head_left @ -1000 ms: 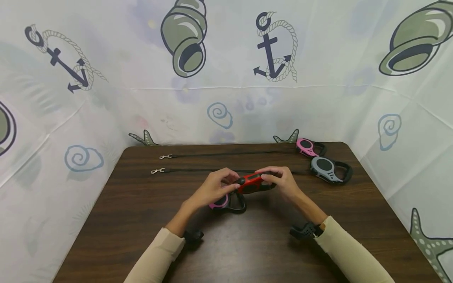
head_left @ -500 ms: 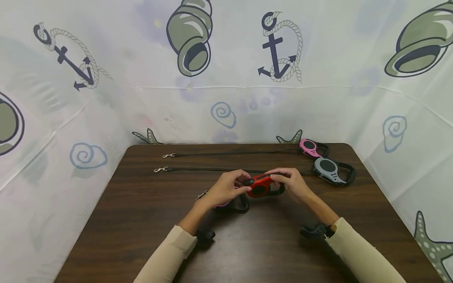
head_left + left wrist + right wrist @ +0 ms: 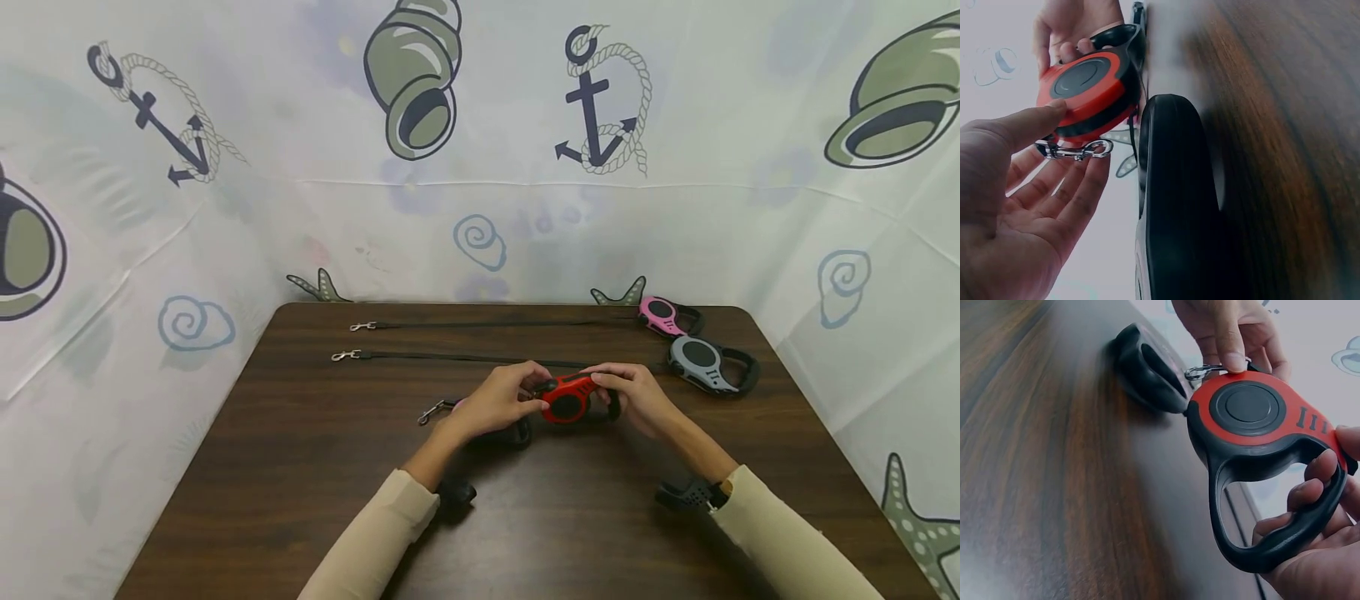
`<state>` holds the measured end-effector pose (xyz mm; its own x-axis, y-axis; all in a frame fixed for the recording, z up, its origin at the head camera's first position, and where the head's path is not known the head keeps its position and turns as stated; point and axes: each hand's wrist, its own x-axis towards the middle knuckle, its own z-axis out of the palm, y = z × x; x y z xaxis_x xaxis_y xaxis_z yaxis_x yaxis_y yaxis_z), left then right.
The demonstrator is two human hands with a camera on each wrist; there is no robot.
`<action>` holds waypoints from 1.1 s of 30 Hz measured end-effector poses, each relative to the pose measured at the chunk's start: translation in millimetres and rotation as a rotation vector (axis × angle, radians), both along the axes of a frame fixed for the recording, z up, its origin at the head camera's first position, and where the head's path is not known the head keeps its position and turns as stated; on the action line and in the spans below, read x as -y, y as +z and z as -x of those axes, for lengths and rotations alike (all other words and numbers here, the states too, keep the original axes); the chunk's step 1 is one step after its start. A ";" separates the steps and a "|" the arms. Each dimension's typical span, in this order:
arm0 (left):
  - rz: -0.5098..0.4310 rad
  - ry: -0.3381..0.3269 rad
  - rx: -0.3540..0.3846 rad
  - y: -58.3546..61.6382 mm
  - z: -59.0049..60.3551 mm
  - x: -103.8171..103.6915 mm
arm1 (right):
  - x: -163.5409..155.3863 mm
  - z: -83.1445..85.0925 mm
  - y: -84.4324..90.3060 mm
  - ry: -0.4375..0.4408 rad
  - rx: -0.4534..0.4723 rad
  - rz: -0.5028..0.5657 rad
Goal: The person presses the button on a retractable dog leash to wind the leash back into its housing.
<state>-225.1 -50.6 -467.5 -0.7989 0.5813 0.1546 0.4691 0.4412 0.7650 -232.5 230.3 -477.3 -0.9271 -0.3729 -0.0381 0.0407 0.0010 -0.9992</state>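
Note:
A red and black retractable dog leash [image 3: 566,406] is held above the table between both hands. My left hand [image 3: 497,402] pinches its front end, thumb on the red casing and fingers beneath, by the silver clip [image 3: 1079,150]. My right hand [image 3: 637,396] holds the black loop handle [image 3: 1285,547], several fingers curled through it. Beneath my left forearm lies another leash, mostly hidden; its black handle [image 3: 517,435] and metal clip [image 3: 431,412] show. That handle looms large in the left wrist view.
At the back right of the wooden table [image 3: 300,500] lie a pink leash [image 3: 660,317] and a grey leash [image 3: 701,362]. Their black straps stretch left to silver clips [image 3: 347,355]. A patterned cloth [image 3: 510,150] hangs behind and at the sides.
Both hands and the red leash have shifted slightly right in view. The red leash has turned so its round side faces the head camera. The clip of the leash below has come into sight.

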 end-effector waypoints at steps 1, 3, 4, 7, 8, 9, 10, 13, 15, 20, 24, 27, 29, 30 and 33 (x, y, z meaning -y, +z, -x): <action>0.007 -0.001 0.002 -0.5 0.7 -0.8 | -0.7 -0.1 -1.3 0.000 0.008 0.005; 0.018 -0.002 0.009 -1.8 2.3 -2.9 | -2.3 0.5 -3.8 -0.001 0.021 0.014; 0.023 -0.002 0.013 -2.1 3.2 -4.4 | -3.2 0.9 -4.9 -0.001 0.028 0.016; 0.039 -0.007 0.015 -4.1 5.3 -8.5 | -6.8 2.2 -9.4 -0.007 0.055 0.015; 0.046 -0.007 0.015 -4.8 5.7 -9.7 | -7.8 2.5 -10.9 -0.008 0.070 0.019; 0.053 -0.007 0.014 -5.2 5.9 -10.5 | -8.6 2.5 -12.3 -0.007 0.084 0.023; 0.061 -0.008 0.011 -5.8 6.2 -11.3 | -9.5 2.5 -13.7 -0.007 0.097 0.030; 0.084 -0.001 0.000 -6.4 6.4 -13.6 | -11.2 2.5 -15.9 -0.003 0.133 0.055; 0.103 0.007 -0.014 -6.5 6.6 -15.4 | -11.7 2.7 -15.7 -0.001 0.141 0.062; 0.162 0.021 -0.047 -9.9 7.8 -19.0 | -11.0 2.9 -13.6 -0.003 0.129 -0.005; 0.186 0.033 -0.042 -13.1 9.3 -19.5 | -9.5 3.5 -14.2 -0.004 0.089 -0.107; 0.195 0.039 -0.041 -12.1 9.8 -19.7 | -8.2 3.6 -14.6 -0.004 0.055 -0.179; 0.203 0.040 -0.041 -10.9 10.0 -20.0 | -7.3 3.6 -14.3 -0.011 0.031 -0.243; 0.208 0.039 -0.042 -10.4 10.1 -20.1 | -7.0 3.2 -13.7 -0.012 0.013 -0.280; 0.228 0.034 -0.043 -10.0 10.2 -20.1 | -6.1 2.3 -12.1 -0.010 -0.031 -0.379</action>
